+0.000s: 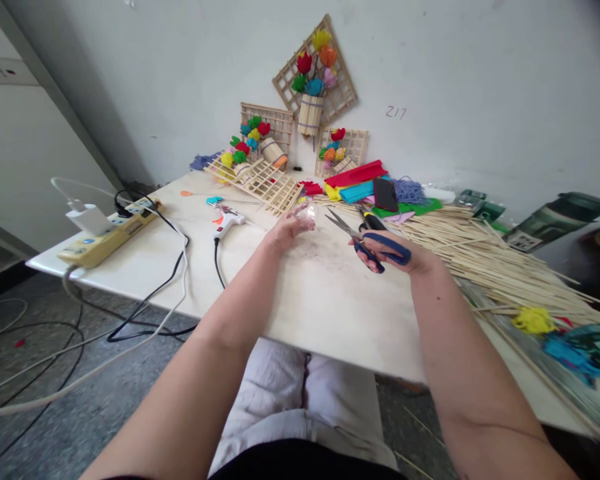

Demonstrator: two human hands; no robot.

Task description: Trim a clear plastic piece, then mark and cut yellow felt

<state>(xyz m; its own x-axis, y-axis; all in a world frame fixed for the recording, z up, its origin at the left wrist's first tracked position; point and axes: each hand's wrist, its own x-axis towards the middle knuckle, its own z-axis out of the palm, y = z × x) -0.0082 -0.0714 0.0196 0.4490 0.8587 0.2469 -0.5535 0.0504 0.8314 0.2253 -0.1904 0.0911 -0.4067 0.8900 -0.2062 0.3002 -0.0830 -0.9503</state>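
Note:
In my right hand (375, 251) is a pair of scissors (347, 229) with blue handles. Their blades stand a little apart and point left, toward my other hand. My left hand (289, 228) has its fingers closed around a small clear plastic piece (307, 215); its exact kind is hard to make out. A gap separates the blade tips from this piece. Both hands are above the white table (325, 307). Pliers with black and yellow handles (371, 217) lie just behind the scissors. To the left rests a white glue gun (229, 225).
A power strip (110, 230) with trailing cords lies at the left. Stick lattices with colourful flowers (314, 77) lean on the wall. At right are many thin wooden sticks (490, 260), coloured sheets (357, 175), a dark phone (385, 195) and a dark green bottle (555, 220).

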